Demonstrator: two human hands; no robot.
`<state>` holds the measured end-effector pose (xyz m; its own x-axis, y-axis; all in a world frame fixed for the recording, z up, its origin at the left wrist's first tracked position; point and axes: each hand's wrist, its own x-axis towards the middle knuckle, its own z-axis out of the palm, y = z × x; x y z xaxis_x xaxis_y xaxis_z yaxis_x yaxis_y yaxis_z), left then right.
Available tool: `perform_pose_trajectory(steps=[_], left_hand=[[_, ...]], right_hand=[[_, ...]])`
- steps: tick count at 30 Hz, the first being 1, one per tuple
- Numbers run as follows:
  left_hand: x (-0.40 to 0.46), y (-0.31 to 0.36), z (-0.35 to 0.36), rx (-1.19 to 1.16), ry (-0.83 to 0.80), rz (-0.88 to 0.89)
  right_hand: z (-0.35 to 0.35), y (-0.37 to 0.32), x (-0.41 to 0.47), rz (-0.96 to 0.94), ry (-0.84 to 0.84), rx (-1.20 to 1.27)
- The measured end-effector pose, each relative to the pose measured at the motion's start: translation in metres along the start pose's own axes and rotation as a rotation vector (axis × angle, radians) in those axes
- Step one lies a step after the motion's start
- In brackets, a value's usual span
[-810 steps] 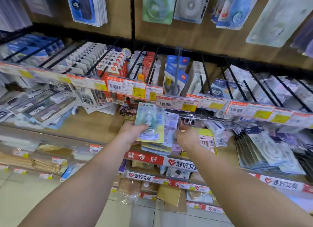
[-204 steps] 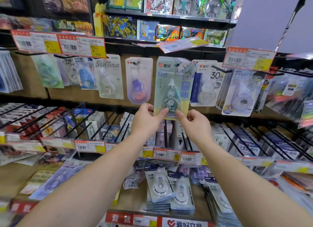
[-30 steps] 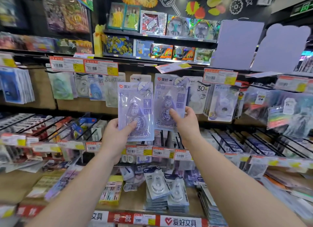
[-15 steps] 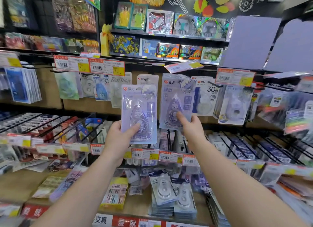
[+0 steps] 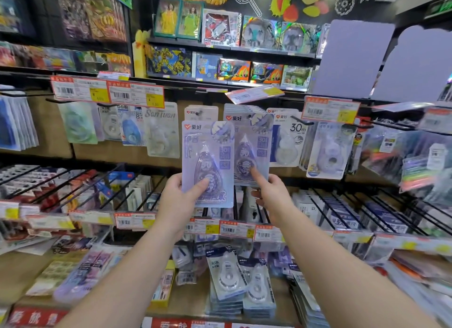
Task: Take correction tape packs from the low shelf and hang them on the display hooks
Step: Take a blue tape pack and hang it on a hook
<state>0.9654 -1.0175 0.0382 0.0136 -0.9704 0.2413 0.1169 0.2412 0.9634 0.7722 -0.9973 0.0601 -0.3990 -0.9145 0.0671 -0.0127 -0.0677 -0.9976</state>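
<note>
**Purple pack held up before the hooks**

The left hand (image 5: 176,202) grips a purple correction tape pack (image 5: 207,163) upright by its lower left corner, thumb curled across the front and fingers hidden behind. The pack is raised in front of the display hooks (image 5: 249,116), overlapping a hanging stack of matching packs (image 5: 254,141) just to its right. The right hand (image 5: 271,195) touches the bottom of that hanging stack, index finger extended onto its front face, the other fingers loosely curled beneath. White correction tape packs (image 5: 228,275) lie stacked on the low shelf (image 5: 22,271) near its front edge.
</note>
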Motion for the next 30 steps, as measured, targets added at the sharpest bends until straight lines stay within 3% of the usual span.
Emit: perform_pose_trajectory(steps=[14, 20, 26, 30], left_hand=[[-0.003, 0.003, 0.014, -0.04, 0.0, 0.001], [-0.003, 0.004, 0.022, -0.011, 0.006, 0.023], [-0.006, 0.011, 0.044, 0.035, 0.006, 0.071], [-0.009, 0.019, 0.057, 0.044, 0.002, 0.099]], right_hand=[[-0.004, 0.002, 0.006, 0.017, -0.052, -0.071], [-0.011, 0.002, 0.003, -0.105, 0.223, -0.141], [-0.012, 0.0, -0.026, -0.268, -0.125, -0.195], [-0.015, 0.004, -0.027, -0.297, -0.097, -0.225]])
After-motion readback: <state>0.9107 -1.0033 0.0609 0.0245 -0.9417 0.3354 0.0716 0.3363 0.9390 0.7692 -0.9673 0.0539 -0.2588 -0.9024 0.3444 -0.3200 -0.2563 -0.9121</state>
